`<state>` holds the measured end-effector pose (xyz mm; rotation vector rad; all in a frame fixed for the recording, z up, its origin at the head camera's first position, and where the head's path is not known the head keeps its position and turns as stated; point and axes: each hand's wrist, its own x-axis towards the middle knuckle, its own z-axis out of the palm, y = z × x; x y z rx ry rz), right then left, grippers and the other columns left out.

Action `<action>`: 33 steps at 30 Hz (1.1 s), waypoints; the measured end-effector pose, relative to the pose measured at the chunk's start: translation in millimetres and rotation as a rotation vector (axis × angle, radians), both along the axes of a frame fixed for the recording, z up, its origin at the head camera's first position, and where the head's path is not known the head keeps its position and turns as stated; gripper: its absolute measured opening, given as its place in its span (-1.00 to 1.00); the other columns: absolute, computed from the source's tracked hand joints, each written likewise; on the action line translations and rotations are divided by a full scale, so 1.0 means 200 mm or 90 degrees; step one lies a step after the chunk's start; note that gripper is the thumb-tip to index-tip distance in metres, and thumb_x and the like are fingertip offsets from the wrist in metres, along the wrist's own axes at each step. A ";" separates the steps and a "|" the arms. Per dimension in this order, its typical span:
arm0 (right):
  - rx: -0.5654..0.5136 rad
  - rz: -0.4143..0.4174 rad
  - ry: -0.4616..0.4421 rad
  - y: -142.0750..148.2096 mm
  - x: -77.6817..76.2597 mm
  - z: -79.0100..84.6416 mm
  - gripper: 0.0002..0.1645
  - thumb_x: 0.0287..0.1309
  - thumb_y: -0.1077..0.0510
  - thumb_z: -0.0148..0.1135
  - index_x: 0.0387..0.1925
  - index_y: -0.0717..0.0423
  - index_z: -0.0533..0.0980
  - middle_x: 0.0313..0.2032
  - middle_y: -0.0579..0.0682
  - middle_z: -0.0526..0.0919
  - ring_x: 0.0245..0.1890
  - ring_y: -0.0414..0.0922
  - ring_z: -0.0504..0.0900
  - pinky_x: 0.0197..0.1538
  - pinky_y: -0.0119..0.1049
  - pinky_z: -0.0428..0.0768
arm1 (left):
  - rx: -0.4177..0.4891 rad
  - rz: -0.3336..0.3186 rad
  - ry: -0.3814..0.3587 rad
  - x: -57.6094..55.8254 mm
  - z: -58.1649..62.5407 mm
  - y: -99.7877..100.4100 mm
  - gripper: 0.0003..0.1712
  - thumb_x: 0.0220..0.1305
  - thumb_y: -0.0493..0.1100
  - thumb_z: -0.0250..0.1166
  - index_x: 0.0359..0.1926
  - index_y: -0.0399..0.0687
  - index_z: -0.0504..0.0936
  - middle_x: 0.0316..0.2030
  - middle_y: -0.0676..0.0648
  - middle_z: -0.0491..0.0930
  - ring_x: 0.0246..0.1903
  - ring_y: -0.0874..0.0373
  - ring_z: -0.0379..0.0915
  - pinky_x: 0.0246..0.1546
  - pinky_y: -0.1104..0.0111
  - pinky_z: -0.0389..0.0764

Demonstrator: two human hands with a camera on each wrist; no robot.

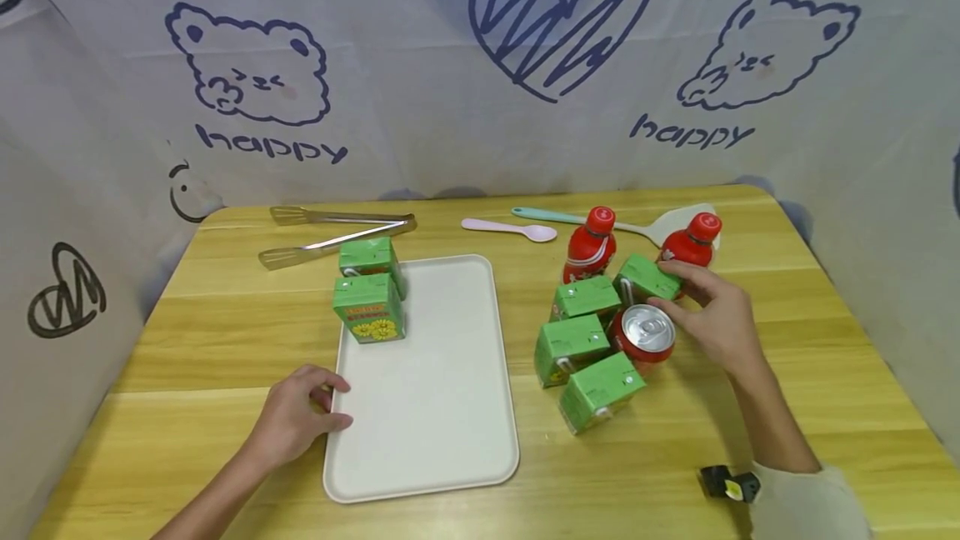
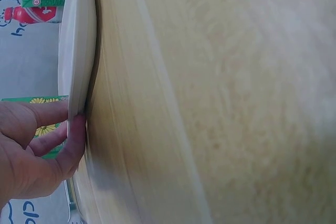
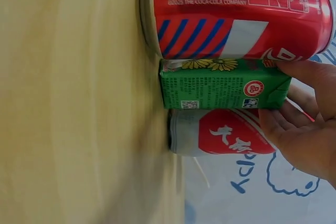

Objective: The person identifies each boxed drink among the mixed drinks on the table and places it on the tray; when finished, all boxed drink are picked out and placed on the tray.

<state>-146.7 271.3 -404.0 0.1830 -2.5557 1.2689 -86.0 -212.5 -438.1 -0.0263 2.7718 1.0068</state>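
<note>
**Right hand on a carton, left on the tray rim**

Right hand [image 1: 712,315]: bent thumb and fingers one carton-width apart, gripping the top of a boxy, glossy green drink carton [image 1: 647,278], upright. Cylindrical metal Coca-Cola can [image 1: 647,330] at the carton's 6 o'clock; red-capped bottles [image 1: 591,247] at 10 and 1; three more green cartons [image 1: 573,342] toward 8.

Left hand [image 1: 292,413]: fingers curled, nearly closed, pinching the 9 o'clock rim of a smooth, pale, round-cornered tray [image 1: 442,440]. Two flower-printed cartons [image 1: 371,311] at the tray's 11. Table [image 1: 210,340]: yellow wood grain.
</note>
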 end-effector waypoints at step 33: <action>-0.141 -0.087 -0.061 0.01 0.01 0.01 -0.41 -0.06 0.19 0.46 0.07 0.26 0.53 -0.19 -0.46 0.59 -0.15 -0.54 0.56 -0.06 -0.68 0.49 | -0.003 0.001 -0.001 -0.02 0.00 0.00 -0.61 -0.18 -0.34 0.52 -0.22 -0.20 0.63 -0.31 -0.09 0.53 -0.39 0.15 0.42 -0.56 0.46 0.42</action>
